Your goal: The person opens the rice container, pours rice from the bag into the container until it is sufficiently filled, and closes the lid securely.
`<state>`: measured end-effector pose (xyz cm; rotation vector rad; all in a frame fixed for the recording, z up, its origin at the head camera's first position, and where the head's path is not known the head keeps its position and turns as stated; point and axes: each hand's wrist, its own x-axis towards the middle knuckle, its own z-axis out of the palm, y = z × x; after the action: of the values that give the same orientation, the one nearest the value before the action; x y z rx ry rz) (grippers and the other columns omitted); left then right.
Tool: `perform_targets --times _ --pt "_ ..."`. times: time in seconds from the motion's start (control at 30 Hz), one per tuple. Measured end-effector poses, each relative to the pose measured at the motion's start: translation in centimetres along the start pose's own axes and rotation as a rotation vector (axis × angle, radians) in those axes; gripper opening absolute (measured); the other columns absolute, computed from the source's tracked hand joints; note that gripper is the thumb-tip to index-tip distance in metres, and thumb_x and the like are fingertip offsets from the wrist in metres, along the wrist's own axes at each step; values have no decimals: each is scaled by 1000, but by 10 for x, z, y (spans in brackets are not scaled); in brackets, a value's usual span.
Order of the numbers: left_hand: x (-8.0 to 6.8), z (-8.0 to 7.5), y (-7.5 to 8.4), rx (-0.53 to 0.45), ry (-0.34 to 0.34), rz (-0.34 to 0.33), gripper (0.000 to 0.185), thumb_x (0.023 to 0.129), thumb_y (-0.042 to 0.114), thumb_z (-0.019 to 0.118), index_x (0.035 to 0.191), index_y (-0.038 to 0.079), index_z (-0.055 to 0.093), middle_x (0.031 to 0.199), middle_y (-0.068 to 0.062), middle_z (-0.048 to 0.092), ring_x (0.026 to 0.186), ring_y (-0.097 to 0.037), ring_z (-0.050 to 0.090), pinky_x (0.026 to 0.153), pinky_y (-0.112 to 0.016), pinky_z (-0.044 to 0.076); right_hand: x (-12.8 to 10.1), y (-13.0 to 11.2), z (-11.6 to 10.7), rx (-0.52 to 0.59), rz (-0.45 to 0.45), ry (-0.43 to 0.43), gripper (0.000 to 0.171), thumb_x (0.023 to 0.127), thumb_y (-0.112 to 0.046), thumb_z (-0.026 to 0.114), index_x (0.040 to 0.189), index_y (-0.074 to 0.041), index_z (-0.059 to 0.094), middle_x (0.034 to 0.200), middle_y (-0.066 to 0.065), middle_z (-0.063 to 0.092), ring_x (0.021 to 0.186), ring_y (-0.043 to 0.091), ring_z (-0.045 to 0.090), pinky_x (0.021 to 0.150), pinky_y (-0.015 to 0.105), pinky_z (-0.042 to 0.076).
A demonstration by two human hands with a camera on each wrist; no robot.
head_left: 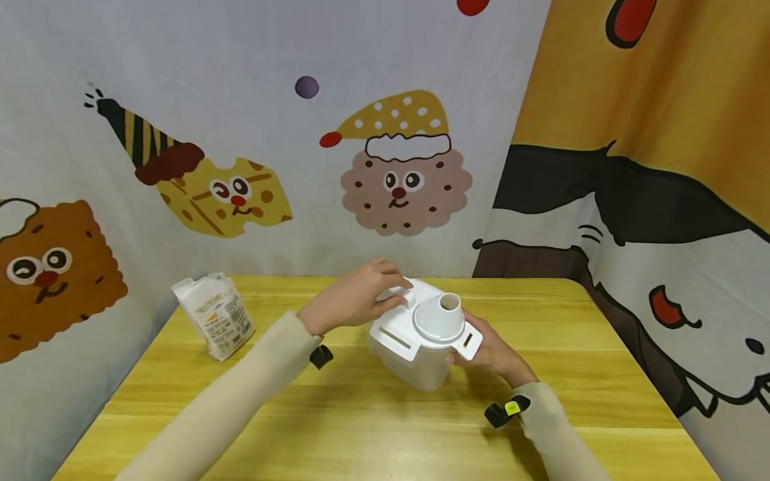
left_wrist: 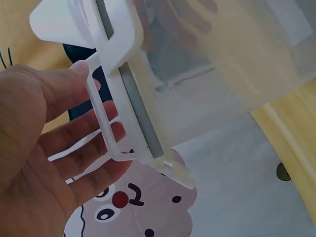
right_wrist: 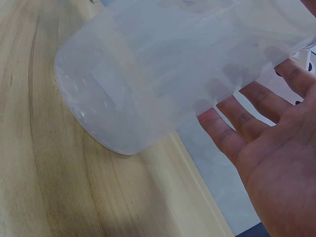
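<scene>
A translucent plastic container (head_left: 415,367) stands on the table, with a white lid (head_left: 424,290) bearing a cone-shaped spout (head_left: 442,317). My left hand (head_left: 363,294) is at the lid's far left side. In the left wrist view, the thumb of this hand (left_wrist: 44,123) touches a thin white loop (left_wrist: 102,116) on the lid, and its fingers curl behind it. My right hand (head_left: 490,347) holds the container's right side. In the right wrist view, fingertips of the right hand (right_wrist: 276,133) press along the clear wall (right_wrist: 148,74).
A white printed bag (head_left: 216,314) stands at the table's left. A cartoon-printed curtain (head_left: 252,60) hangs behind the wooden table (head_left: 337,427). Each wrist wears a black strap mount (head_left: 321,356).
</scene>
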<state>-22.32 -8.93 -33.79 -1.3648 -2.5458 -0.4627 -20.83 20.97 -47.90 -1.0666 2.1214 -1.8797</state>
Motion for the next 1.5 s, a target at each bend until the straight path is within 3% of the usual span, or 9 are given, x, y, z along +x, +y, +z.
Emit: perform_targets --times 0.2,0.4,0.73,1.03,1.27,1.5 --pt "4 2 -2 34 -17 29 18 97 17 72 114 14 78 100 0 70 90 -13 65 80 -27 56 0 2 1 8 6 -5 81 77 4 83 148 -10 47 132 -9 65 118 7 61 105 21 46" --pt "6 2 -1 52 -12 29 15 97 14 72 110 15 78 98 1 70 89 -11 64 79 -26 56 0 2 0 -2 -26 -18 81 77 7 82 149 -6 46 132 -8 65 118 8 61 105 21 46" --pt "7 6 2 95 36 13 14 95 12 73 106 18 78 96 3 69 86 -11 65 69 -28 55 1 2 0 11 -67 -35 84 77 10 81 149 -16 47 132 -10 65 117 6 61 106 20 45" --pt "7 6 2 118 75 7 15 94 9 73 105 17 77 98 2 72 77 -11 63 62 -24 52 -1 0 2 -41 -56 -21 75 78 6 81 141 -25 54 132 -14 64 120 3 60 106 20 45" --pt "5 3 1 142 135 11 15 92 7 74 104 17 77 93 2 70 71 -12 62 60 -25 53 1 -2 4 64 -81 -60 74 81 11 77 141 -23 52 137 -10 60 125 5 58 108 22 47" --pt "1 -2 0 130 170 14 13 93 8 73 103 16 77 96 2 72 75 -13 64 63 -28 55 1 2 4 98 -38 -44 75 81 8 79 144 -19 48 139 -8 58 127 7 58 110 23 45"
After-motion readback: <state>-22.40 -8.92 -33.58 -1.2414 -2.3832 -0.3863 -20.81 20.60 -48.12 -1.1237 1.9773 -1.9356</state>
